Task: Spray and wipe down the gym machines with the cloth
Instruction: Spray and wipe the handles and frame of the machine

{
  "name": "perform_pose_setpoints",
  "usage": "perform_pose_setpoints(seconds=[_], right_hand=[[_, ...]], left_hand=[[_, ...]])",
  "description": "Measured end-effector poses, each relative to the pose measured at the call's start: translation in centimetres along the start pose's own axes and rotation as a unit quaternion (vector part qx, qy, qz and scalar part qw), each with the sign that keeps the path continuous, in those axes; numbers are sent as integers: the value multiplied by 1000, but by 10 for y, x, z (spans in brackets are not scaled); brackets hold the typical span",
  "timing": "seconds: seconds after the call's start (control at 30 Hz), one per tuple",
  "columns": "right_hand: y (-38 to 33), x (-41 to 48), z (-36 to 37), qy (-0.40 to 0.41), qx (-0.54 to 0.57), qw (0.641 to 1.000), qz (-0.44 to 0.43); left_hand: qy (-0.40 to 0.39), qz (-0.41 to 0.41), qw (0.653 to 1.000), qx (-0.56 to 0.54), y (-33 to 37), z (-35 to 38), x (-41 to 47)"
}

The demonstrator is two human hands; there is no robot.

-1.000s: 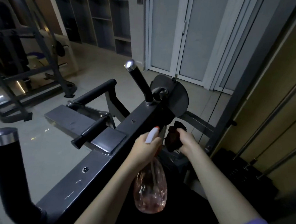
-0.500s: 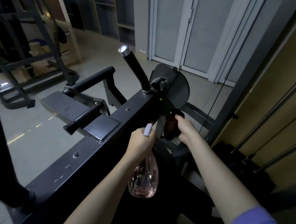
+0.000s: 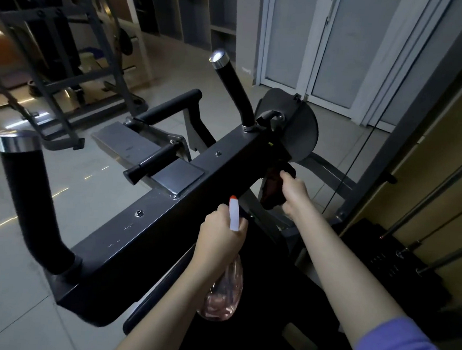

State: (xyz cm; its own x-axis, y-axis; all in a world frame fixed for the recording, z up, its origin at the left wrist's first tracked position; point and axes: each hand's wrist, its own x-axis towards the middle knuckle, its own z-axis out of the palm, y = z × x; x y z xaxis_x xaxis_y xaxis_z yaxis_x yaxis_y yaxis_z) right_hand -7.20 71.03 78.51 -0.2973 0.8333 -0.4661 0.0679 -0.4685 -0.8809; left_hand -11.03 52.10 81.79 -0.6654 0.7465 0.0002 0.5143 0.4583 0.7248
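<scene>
Dim gym room: pale tiled floor (image 3: 59, 195), frosted double doors (image 3: 342, 46), open shelving (image 3: 195, 11)
Black beam of the gym machine (image 3: 190, 199) crosses the view. Left hand (image 3: 220, 237) is curled round the neck of a clear pinkish spray bottle (image 3: 225, 292) beside the beam — right hand (image 3: 294, 193) clutches a dark cloth (image 3: 271, 190) against the frame, under the round plate (image 3: 296, 130)

Left hand (image 3: 221, 238), right hand (image 3: 292, 194) (both gripping)

2 white doors (image 3: 342, 46) at back; open shelving (image 3: 197, 8) to their L; tiled floor (image 3: 11, 282) w/ glare.
</scene>
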Motion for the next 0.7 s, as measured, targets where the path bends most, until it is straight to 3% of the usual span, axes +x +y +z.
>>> perform_pose_setpoints(seconds=[0.17,0.3,0.37,0.53,0.7], right_hand=[[-5,3,16,32,36,997,-54],[0,-6,60,8,-57,993,-107],[10,-11,75,33,-82,988,-123],[36,-19,71,15,-130,978,-163],[24,16,82,75,-123,973,-181]], left_hand=[[31,35,999,-21,0,-11,-11],[40,8,998,-40,-10,-12,-10],[42,-9,997,-60,-16,-12,-7],[51,-4,995,-83,-22,-8,-2],[39,-14,993,-114,-22,1,4]])
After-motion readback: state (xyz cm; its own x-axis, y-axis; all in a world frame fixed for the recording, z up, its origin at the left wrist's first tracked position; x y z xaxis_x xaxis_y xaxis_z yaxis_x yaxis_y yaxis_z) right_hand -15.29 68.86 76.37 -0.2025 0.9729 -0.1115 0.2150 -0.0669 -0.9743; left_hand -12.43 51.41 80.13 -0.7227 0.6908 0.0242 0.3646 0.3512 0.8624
